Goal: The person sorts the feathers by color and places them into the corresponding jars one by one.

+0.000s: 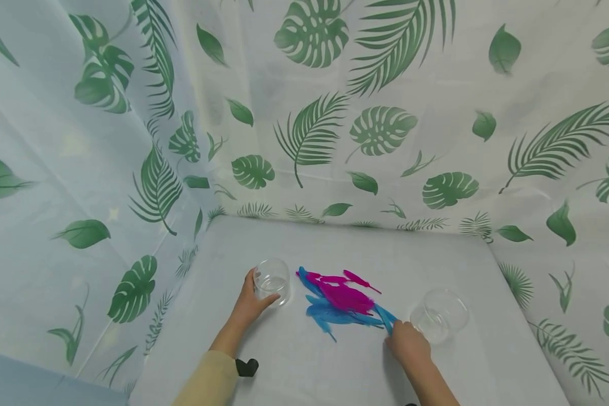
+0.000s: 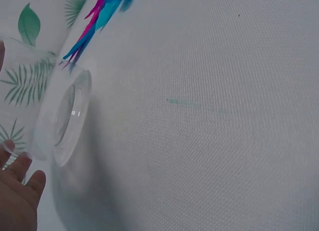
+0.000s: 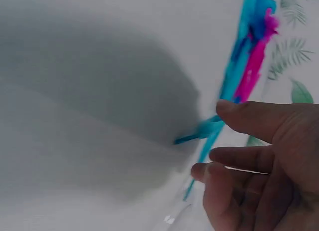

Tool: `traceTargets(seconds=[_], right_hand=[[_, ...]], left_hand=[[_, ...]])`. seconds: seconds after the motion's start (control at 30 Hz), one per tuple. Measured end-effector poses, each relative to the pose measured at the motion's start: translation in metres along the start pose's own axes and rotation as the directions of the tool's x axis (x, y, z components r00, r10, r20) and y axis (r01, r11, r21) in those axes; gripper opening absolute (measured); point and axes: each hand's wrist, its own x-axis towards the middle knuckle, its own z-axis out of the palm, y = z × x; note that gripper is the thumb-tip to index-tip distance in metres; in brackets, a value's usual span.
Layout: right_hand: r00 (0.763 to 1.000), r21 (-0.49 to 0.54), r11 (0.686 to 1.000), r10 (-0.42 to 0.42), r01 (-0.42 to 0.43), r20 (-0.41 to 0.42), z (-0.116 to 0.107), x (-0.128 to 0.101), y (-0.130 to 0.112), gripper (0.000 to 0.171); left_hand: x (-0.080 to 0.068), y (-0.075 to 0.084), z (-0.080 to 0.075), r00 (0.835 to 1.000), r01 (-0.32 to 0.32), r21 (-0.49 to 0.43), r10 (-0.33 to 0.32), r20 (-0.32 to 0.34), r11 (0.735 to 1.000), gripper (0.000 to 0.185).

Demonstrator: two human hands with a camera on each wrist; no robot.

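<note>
Clear plastic cups: two on the white table, upright, well apart. Left hand grasps the left cup. Right hand, just beside the right cup, pinches a blue feather. Between the cups lies one overlapping pile of blue and magenta feathers.

Both my hands are down, well apart.
My left hand curls its fingers in a grip, sleeved forearm trailing back; my bare right hand pinches with loosely bent fingers.
</note>
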Motion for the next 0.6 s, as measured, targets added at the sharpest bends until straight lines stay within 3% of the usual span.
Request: traceTargets(seconds=[0.13, 0.43, 0.6], right_hand=[[1.000, -0.005, 1.000, 0.026, -0.026, -0.012, 0.011, 0.004, 0.006, 0.034], [0.997, -0.117, 0.993, 0.001, -0.010, -0.076, 0.026, 0.005, 0.015, 0.020], [0.994, -0.118, 0.993, -0.011, -0.002, -0.106, 0.029, 0.003, 0.017, 0.020]], left_hand=[[0.001, -0.001, 0.001, 1.000, -0.004, 0.009, 0.004, -0.003, 1.000, 0.110], [0.001, -0.001, 0.001, 1.000, 0.008, 0.004, -0.008, -0.004, 1.000, 0.111], [0.002, -0.001, 0.002, 1.000, 0.004, 0.004, -0.004, -0.010, 1.000, 0.110]])
